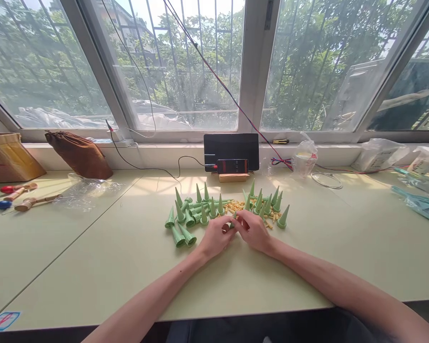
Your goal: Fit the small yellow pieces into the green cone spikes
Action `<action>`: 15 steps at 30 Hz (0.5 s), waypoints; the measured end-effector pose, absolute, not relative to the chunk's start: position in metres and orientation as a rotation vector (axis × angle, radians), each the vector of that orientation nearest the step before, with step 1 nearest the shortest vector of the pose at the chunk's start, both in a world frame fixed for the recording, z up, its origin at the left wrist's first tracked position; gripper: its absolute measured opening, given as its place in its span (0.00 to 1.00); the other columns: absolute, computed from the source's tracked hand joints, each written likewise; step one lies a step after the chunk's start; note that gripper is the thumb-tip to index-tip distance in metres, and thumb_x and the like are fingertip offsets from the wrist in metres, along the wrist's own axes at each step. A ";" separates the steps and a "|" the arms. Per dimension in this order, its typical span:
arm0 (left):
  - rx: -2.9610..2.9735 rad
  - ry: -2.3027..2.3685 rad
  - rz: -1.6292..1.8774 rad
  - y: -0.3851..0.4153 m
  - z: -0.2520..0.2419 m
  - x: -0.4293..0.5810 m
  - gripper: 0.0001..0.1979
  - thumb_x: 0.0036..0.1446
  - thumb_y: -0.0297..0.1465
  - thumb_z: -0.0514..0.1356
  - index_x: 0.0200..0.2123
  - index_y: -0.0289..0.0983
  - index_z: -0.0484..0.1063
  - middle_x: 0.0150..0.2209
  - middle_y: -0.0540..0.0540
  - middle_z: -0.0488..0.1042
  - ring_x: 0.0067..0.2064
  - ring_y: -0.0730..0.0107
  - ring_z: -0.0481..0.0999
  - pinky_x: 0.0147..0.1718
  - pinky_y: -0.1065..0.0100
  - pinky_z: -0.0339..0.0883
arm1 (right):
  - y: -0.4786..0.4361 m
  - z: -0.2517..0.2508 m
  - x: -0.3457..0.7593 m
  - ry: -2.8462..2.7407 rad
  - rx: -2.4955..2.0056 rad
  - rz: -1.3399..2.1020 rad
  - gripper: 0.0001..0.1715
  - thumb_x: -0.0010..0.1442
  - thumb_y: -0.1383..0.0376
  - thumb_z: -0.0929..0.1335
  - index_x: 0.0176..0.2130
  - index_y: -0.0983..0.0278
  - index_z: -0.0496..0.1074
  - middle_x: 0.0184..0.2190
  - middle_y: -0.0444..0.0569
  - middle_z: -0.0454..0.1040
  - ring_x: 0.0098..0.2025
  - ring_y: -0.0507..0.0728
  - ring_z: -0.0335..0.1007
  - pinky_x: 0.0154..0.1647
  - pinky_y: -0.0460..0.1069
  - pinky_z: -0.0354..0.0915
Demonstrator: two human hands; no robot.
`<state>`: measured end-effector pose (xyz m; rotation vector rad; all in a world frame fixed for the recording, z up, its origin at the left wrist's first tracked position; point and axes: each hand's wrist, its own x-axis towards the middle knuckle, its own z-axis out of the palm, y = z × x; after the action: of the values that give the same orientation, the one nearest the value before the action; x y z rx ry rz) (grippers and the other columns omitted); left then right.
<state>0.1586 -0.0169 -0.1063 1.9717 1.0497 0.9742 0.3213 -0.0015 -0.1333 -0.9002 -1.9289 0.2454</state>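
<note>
Forearms, two, bare: left forearm (157,290) slanting up and inward from the lower left; right forearm (318,274) slanting inward from the lower right. Wrists, two, uncovered. Left hand (214,234), bare, back upward, fingers curled, thumb and forefinger forming a ring. Right hand (256,230), bare, fingers bent and pinched inward, fingertips meeting the left's.
</note>
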 end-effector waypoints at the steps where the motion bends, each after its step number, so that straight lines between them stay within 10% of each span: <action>1: 1.991 1.055 0.964 -0.017 -0.106 0.158 0.06 0.55 0.27 0.56 0.30 0.37 0.72 0.18 0.54 0.68 0.20 0.75 0.67 0.23 0.74 0.63 | -0.002 -0.133 0.321 -1.931 -0.897 0.253 0.09 0.66 0.61 0.63 0.35 0.62 0.67 0.26 0.45 0.70 0.23 0.50 0.61 0.27 0.45 0.58; 15: 2.163 1.017 1.009 -0.020 -0.105 0.155 0.08 0.50 0.23 0.55 0.32 0.37 0.72 0.30 0.49 0.71 0.23 0.78 0.64 0.22 0.75 0.60 | -0.009 -0.121 0.321 -1.966 -0.915 0.207 0.11 0.63 0.64 0.62 0.29 0.62 0.62 0.21 0.40 0.62 0.21 0.48 0.53 0.24 0.44 0.53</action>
<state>0.1549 -0.0199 -0.1050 2.1632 1.0172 1.0094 0.3212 -0.0087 -0.1211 -0.9149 -1.9655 0.2068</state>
